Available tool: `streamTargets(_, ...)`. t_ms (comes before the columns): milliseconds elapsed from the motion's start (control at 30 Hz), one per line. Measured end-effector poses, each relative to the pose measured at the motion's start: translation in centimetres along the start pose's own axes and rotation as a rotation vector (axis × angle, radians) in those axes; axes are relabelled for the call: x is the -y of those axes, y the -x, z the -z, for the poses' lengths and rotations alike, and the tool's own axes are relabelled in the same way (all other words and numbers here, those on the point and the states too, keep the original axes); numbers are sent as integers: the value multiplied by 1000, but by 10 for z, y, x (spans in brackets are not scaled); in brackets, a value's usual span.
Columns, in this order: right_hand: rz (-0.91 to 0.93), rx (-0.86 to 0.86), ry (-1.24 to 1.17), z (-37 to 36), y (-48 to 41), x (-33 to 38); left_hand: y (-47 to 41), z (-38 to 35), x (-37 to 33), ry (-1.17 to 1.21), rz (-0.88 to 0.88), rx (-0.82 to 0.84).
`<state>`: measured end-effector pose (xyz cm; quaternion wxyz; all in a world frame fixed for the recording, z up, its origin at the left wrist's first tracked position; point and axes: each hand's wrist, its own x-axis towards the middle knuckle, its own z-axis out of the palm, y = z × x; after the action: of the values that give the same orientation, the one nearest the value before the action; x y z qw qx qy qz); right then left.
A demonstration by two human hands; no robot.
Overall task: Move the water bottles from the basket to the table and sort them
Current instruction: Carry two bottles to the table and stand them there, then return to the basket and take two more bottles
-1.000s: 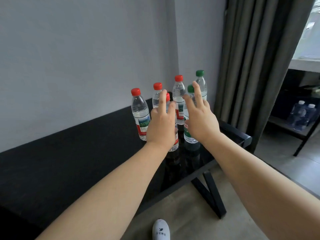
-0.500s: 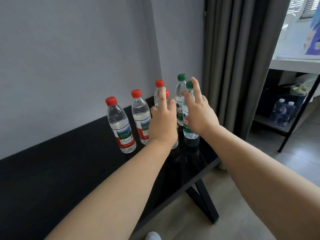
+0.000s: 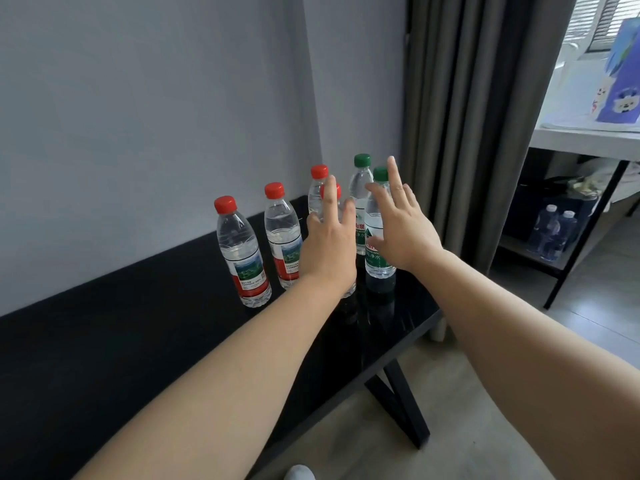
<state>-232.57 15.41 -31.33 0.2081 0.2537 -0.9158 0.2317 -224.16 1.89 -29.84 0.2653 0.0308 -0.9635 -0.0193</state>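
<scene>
I think these water bottles are full, so they feel heavy and smooth and could tip, and the best place to hold one is around the middle by the label. Six stand on the black table (image 3: 138,341): four red-cap bottles (image 3: 242,251) on the left and two green-cap bottles (image 3: 379,233) on the right, and no basket shows. My left hand (image 3: 329,247) and right hand (image 3: 405,230) both have fingers spread open, holding nothing, just in front of the bottles; compared with a moment ago the view has swung right, and my right-hand fingers spread wider.
</scene>
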Motion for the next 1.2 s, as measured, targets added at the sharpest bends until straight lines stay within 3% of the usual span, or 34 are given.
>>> streamTargets(233,-72,-37,-71,24,40,16,20,33,13,-67,-50,53)
streamTargets(733,-85,47,-95,33,176,166,203,117,61,-34,238,131)
streamTargets(1200,51,174,-36,19,265,286,342,175,135,-106,408,131)
